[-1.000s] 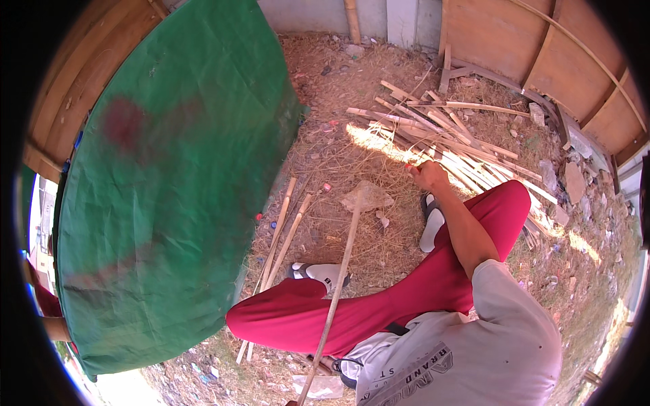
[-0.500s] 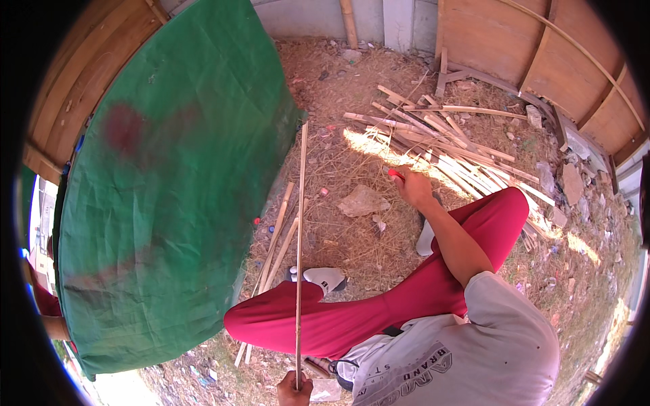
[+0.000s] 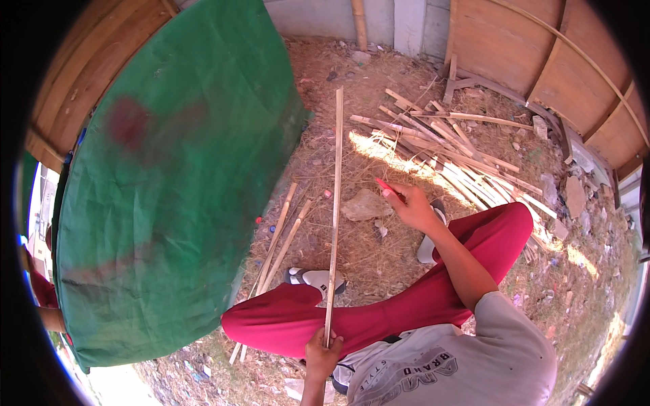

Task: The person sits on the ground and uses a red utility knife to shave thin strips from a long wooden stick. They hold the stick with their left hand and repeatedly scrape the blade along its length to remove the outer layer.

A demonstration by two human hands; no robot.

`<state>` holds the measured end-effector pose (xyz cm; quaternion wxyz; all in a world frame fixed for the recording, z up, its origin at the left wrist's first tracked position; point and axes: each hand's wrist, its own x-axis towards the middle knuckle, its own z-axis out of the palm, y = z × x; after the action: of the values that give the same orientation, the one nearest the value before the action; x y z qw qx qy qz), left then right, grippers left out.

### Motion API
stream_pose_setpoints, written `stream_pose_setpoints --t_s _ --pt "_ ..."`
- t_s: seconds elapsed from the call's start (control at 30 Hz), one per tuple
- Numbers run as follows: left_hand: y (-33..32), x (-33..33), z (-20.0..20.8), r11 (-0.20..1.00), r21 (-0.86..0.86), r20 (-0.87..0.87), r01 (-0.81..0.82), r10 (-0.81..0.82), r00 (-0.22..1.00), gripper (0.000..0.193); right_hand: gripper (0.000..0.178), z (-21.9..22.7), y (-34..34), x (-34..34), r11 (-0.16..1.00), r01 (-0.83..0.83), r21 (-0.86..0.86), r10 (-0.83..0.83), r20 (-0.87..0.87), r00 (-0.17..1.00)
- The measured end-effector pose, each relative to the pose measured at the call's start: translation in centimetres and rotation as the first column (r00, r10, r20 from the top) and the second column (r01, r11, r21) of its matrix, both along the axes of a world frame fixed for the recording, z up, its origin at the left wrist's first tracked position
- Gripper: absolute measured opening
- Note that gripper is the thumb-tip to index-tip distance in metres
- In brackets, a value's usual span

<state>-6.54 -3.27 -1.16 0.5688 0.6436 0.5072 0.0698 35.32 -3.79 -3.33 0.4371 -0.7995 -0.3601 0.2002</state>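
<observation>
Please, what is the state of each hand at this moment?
Left hand: closed, holding a long thin stick near one end.
Right hand: closed, holding a small red object; exact kind unclear.

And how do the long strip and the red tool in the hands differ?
The strip is long and pale; the tool shows only a short red part. The left hand grips the strip's near end; the right hand holds the tool. Both are hand-held.
</observation>
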Motion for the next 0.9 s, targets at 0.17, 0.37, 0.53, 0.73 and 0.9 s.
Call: stream_pose_setpoints --t_s 0.17,0.37,0.53,0.73,0.9 --pt "-0.1 3.9 0.7 0.977 0.210 -0.154 0.046 -0.013 0.988 0.025 0.038 1.7 -1.3 -2.7 0.978 -0.144 0.151 0.151 -0.032 0.988" --pt "-0.4 5.8 0.1 0.931 0.359 -0.186 0.071 -0.003 0.983 0.027 0.036 1.7 -2.5 -5.4 0.950 -0.287 0.121 0.274 0.111 0.955" --pt "-0.5 6.6 -0.1 0.925 0.373 -0.182 0.065 0.005 0.983 0.026 0.038 0.5 -3.0 -6.6 0.943 -0.331 0.028 0.325 0.124 0.938" --pt "-0.3 6.9 -0.5 0.943 0.320 -0.216 0.085 -0.014 0.976 0.025 0.039 -0.4 -3.1 -7.2 0.941 -0.337 -0.011 0.332 0.209 0.920" --pt "0.0 7.4 -0.2 0.930 0.361 -0.155 0.069 -0.013 0.988 0.025 0.038 -0.3 -3.2 -7.6 0.934 -0.355 -0.038 0.355 0.207 0.912"
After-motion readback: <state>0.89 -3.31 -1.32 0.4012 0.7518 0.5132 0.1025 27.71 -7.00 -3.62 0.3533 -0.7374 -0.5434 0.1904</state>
